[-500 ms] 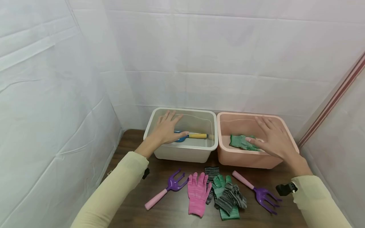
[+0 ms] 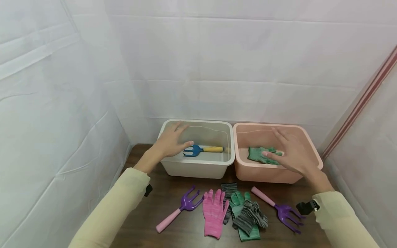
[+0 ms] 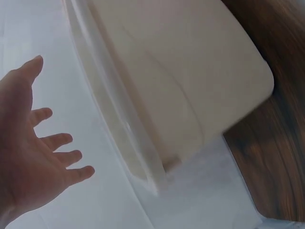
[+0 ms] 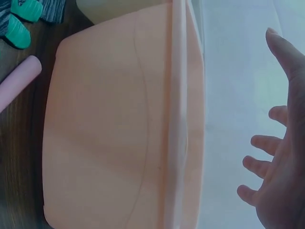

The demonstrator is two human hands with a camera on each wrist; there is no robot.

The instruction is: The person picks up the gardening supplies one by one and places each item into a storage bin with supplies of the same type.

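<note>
Smooth plastic bins [image 2: 198, 170] [image 2: 266, 175] — knitted, ribbed cloth gloves [image 2: 214, 215] — dark, grained wood tabletop [image 2: 139, 220], glossy purple fork heads [image 2: 284, 213].

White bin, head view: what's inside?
A blue fork with a yellow handle lies in the white bin. The left grip covers its left part; anything beneath is hidden.

Left hand [image 2: 170, 143] shifted leftward over white bin [image 2: 198, 162]; head of blue fork [image 2: 195, 150], earlier partly hidden, now exposed.
</note>
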